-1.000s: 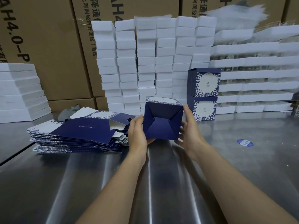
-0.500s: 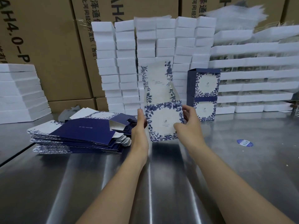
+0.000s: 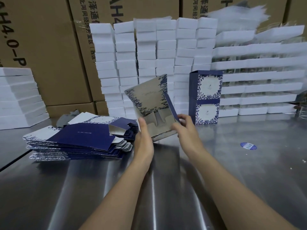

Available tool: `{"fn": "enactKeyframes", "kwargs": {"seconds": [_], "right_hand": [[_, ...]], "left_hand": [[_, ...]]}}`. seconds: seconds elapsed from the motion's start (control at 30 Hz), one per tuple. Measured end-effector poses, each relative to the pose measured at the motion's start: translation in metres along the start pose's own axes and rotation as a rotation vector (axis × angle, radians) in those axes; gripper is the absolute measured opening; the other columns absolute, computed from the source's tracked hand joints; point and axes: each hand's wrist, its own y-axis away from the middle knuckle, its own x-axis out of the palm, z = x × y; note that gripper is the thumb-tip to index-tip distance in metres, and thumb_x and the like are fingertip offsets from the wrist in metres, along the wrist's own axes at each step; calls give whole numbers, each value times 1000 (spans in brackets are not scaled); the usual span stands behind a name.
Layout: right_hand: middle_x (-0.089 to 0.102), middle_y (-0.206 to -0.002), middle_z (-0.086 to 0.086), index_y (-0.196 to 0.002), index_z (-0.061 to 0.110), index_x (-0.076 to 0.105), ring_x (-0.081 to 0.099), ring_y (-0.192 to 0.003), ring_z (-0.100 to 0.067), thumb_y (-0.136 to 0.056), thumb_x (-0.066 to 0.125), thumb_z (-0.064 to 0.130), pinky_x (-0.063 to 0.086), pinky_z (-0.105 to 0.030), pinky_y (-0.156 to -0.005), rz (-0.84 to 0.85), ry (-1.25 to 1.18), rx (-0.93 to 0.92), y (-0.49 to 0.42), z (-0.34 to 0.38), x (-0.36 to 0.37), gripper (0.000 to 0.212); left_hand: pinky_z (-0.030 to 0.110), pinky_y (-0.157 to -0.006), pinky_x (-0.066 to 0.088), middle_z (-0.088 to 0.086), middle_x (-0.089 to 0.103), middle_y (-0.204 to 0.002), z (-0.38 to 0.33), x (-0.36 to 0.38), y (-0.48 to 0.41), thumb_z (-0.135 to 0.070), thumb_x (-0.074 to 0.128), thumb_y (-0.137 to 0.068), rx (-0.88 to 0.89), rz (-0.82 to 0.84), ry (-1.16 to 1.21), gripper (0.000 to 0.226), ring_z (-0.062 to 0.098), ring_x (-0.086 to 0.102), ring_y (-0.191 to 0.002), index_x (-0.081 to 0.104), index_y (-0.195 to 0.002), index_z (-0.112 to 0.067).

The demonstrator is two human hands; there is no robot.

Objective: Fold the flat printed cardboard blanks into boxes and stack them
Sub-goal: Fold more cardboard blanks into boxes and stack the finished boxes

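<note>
I hold a half-formed blue-and-white floral box [image 3: 150,107] tilted above the steel table, its open inside and lid flap facing me. My left hand [image 3: 143,138] lies flat against the box's left side with straight fingers. My right hand [image 3: 186,127] pinches the dark blue side flap at the box's right edge. A pile of flat printed blanks [image 3: 79,140] lies to the left of my hands. Two finished boxes [image 3: 206,97] stand stacked one on the other behind my right hand.
White foam blocks [image 3: 149,63] are stacked in columns at the back, with foam trays [image 3: 257,80] to the right and more foam [image 3: 18,97] at far left. Brown cartons [image 3: 49,47] form the back wall. A blue round sticker [image 3: 248,145] lies on the steel table [image 3: 166,188].
The box was first held with its folded dark bottom toward me, then turned upright with the lid raised. Now it is tipped back so its open inside shows, and my right hand has taken the side flap.
</note>
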Motion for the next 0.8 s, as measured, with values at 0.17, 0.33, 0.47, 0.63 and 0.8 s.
{"fn": "enactKeyframes", "kwargs": {"seconds": [0.17, 0.33, 0.47, 0.63, 0.8], "right_hand": [[70, -93, 32, -95, 52, 74, 62, -100, 6, -80, 55, 68, 48, -35, -98, -7, 4, 106, 1, 9, -1, 29], [67, -75, 2, -76, 15, 58, 61, -68, -18, -91, 59, 73, 42, -34, -64, -310, 139, 188, -2, 5, -4, 60], [70, -59, -3, -80, 7, 67, 63, -42, -12, -109, 34, 62, 35, -20, -44, -34, -371, 497, -4, 20, -3, 70], [78, -107, -21, -124, -3, 64, 80, -85, -29, -114, 33, 42, 58, -28, -57, -19, -837, 510, -6, 40, -9, 56], [48, -155, -16, -152, 6, 47, 51, -141, -32, -111, 44, 37, 49, -50, -112, -183, -958, 528, -8, 44, -21, 51]], "left_hand": [[48, -123, 36, -1, 58, -153, 3, -2, -3, -102, 18, -71, -20, -39, -11, 115, 25, 52, -143, 52, -153, -29], [35, -119, 30, -3, 49, -159, 13, 2, -7, -75, 18, -102, 61, -32, -159, 77, 23, 44, -148, 42, -159, -29], [23, -102, 31, 0, 53, -157, 26, 6, -6, -63, 22, -108, 260, 65, -426, 61, 24, 49, -144, 38, -161, -36], [45, -106, 49, -3, 64, -144, 28, 16, 8, -75, 12, -100, 405, 196, -620, 56, 29, 63, -125, 23, -154, -62], [53, -96, 51, 5, 71, -111, 22, 19, 17, -81, 1, -91, 399, 160, -708, 74, 36, 64, -106, 43, -141, -46]]}}
